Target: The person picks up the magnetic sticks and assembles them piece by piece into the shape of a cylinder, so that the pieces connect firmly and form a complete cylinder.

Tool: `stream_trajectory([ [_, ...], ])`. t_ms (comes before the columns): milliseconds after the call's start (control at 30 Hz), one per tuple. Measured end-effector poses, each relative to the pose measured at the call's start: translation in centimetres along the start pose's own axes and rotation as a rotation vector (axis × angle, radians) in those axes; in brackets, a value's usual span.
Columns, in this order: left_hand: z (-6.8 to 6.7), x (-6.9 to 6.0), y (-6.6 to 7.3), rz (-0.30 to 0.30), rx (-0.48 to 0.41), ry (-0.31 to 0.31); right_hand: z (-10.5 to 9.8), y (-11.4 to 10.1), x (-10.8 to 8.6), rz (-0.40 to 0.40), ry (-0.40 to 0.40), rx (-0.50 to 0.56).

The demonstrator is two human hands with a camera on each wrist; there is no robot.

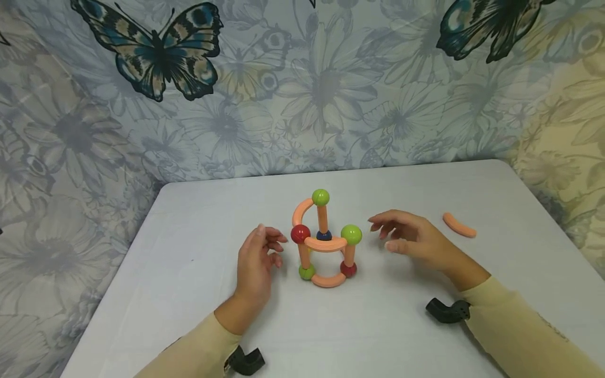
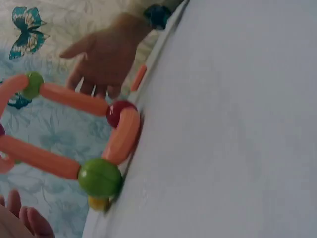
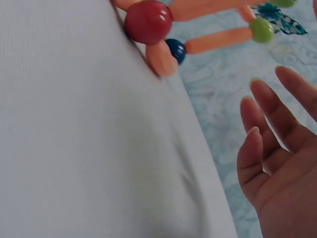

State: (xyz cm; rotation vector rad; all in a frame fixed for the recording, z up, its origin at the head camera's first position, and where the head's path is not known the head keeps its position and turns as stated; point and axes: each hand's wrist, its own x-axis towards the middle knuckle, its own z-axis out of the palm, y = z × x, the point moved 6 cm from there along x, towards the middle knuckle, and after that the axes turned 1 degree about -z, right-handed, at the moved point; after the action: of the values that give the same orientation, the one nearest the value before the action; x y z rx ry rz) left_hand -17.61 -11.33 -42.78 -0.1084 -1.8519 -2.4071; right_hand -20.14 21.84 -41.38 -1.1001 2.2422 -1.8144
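Note:
A small frame of orange sticks and coloured balls (image 1: pixel 326 243) stands upright on the white table. Its lower part has a curved stick (image 1: pixel 328 281) between a green ball (image 1: pixel 306 272) and a red ball (image 1: pixel 348 270); one green ball (image 1: pixel 321 197) tops it at the back. My left hand (image 1: pixel 255 265) rests just left of the frame, apart from it, with fingers loosely bent. On the other side, my right hand (image 1: pixel 418 236) hovers with relaxed fingers, a gap away from the larger green ball (image 1: pixel 351 234). Neither hand holds anything.
A loose curved orange stick (image 1: pixel 459 226) lies on the white table (image 1: pixel 189 315), beyond the right hand. Behind the table's far edge is a wall (image 1: pixel 326 94) patterned with flowers and butterflies. Black wrist mounts (image 1: pixel 448 311) stick out from both sleeves.

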Motion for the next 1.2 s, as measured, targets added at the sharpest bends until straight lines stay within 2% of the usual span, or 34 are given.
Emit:
stream_trajectory([
  [100,-0.7,1.4,-0.5,-0.009,0.044,-0.061,-1.6,-0.3,-0.8,-0.018,0.056,0.026],
  [167,-0.9,2.3,-0.9,-0.034,0.067,-0.131,-2.8,-0.3,-1.5,-0.018,0.100,0.037],
  [300,-0.7,3.8,-1.6,-0.096,0.154,-0.347,-5.4,-0.2,-2.9,-0.007,0.198,0.080],
  [400,-0.4,4.3,-2.2,-0.123,0.260,-0.528,-7.4,0.2,-3.8,0.013,0.273,0.104],
  [500,0.0,4.3,-2.6,-0.115,0.353,-0.674,-9.5,0.8,-4.9,0.065,0.361,0.129],
  [600,0.5,4.3,-2.6,-0.076,0.423,-0.765,-11.5,1.6,-6.1,0.117,0.462,0.097],
  [667,0.7,4.3,-2.7,-0.060,0.442,-0.787,-12.6,2.3,-7.0,0.179,0.508,-0.012],
  [733,0.9,4.5,-2.7,-0.058,0.434,-0.787,-13.3,3.3,-7.9,0.282,0.518,-0.149],
  [833,1.1,5.1,-2.8,-0.061,0.385,-0.758,-13.7,4.8,-8.5,0.435,0.448,-0.362],
  [867,1.2,5.3,-2.7,-0.060,0.366,-0.746,-13.7,5.2,-8.5,0.459,0.418,-0.402],
  [933,1.6,5.6,-2.4,-0.051,0.322,-0.725,-13.5,5.6,-8.4,0.469,0.362,-0.479],
  [1067,2.5,6.2,-1.9,-0.029,0.221,-0.694,-13.2,5.7,-8.0,0.427,0.307,-0.569],
  [1200,3.3,6.8,-1.6,-0.058,0.138,-0.658,-13.4,5.6,-8.2,0.479,0.295,-0.640],
])
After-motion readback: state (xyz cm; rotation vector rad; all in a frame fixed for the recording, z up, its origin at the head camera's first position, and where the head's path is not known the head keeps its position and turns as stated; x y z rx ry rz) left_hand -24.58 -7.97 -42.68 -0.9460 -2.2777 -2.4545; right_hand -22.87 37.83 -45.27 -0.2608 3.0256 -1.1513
